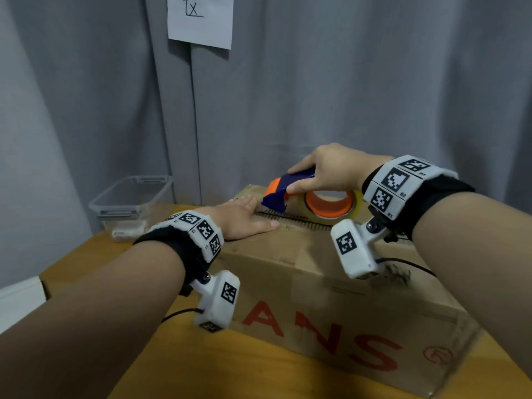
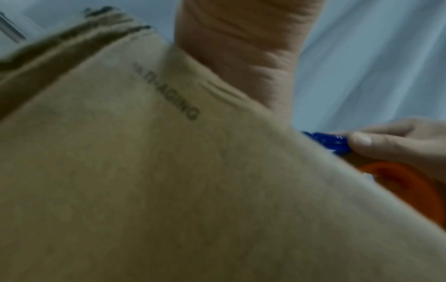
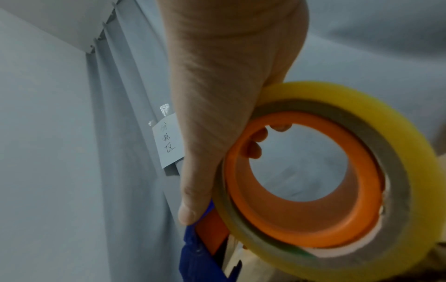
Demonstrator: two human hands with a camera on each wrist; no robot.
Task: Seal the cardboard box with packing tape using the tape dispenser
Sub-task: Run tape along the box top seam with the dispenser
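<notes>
One cardboard box [image 1: 331, 283], printed "ANS" in red, fills the head view's lower centre, the left hand [image 1: 241, 218] flat-fingered on top while the right hand [image 1: 331, 171] grips one blue-orange tape dispenser [image 1: 290, 191] above it.

Left wrist view is motion-blurred; we can't read the print on the cardboard box [image 2: 169, 171] in full. The left hand [image 1: 241, 218] hides the box seam under its palm. The right hand [image 1: 331, 171] covers the tape dispenser [image 1: 290, 191] top, and the wrist camera hides the tape roll [image 1: 331, 204] near edge. Contents of the plastic bin [image 1: 132, 203], left of the box: too small to tell.
</notes>
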